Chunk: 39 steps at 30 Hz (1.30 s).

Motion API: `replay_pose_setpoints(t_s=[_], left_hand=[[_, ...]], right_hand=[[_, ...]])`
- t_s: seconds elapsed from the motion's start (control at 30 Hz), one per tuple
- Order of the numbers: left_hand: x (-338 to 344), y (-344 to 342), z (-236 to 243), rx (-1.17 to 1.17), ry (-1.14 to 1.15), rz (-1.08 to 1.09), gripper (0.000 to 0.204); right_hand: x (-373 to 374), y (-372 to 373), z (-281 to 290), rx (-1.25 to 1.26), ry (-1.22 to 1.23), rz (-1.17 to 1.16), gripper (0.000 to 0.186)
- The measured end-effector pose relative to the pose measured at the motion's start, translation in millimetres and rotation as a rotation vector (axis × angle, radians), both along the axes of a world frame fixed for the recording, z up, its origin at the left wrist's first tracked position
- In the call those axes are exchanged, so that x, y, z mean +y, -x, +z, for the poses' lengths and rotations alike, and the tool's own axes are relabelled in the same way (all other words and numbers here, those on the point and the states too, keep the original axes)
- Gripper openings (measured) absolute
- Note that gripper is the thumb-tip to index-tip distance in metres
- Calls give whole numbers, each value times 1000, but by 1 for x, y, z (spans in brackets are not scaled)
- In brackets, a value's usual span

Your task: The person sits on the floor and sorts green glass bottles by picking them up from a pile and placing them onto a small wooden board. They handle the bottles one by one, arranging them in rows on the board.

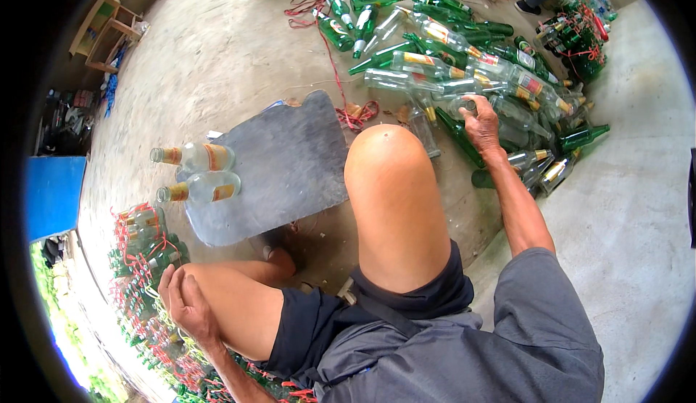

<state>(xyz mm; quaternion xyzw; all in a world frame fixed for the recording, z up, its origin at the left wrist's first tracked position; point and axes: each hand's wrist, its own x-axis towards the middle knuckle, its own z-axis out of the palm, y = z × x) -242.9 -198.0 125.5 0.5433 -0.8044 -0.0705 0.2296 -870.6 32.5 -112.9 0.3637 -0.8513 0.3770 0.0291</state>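
My right hand (480, 124) grips the end of a clear glass bottle (457, 104) in a loose pile of green and clear bottles (439, 64) on the floor at the right. My left hand (190, 305) rests by my left knee with slightly curved fingers and nothing in them. In front of me, two clear bottles with yellow-red labels (210, 185) lie on their sides at the left of a dark grey board (283, 149).
Tied bottle bundles (145, 258) stand at my left; another bundle (580, 48) is at the back right near a person's leg (529, 1). Red cord (351, 117) lies on the concrete floor (217, 40). A wooden chair (109, 30) and blue panel (54, 196) are at the left.
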Motion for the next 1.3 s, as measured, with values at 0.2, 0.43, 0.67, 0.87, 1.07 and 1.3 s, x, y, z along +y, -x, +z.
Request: replay_pose_setpoints(t_s=[0.2, 0.43, 0.67, 0.87, 1.07, 1.3], left_hand=[[2, -5, -4, 22, 20, -10, 25], [7, -3, -2, 37, 31, -22, 25], [11, -9, 3, 56, 70, -13, 23], [8, 2, 4, 43, 97, -12, 19], [8, -13, 5, 18, 166, 34, 21], [10, -11, 5, 26, 159, 64, 21]], right_hand=[[3, -9, 16, -73, 76, -24, 35], [7, -16, 34, -90, 99, -39, 33], [-13, -25, 81, -94, 115, 18, 29], [-42, -52, 164, 2, 117, 142, 27], [-101, -112, 230, -1, 87, 253, 27], [-168, -178, 261, -209, 180, 701, 26]])
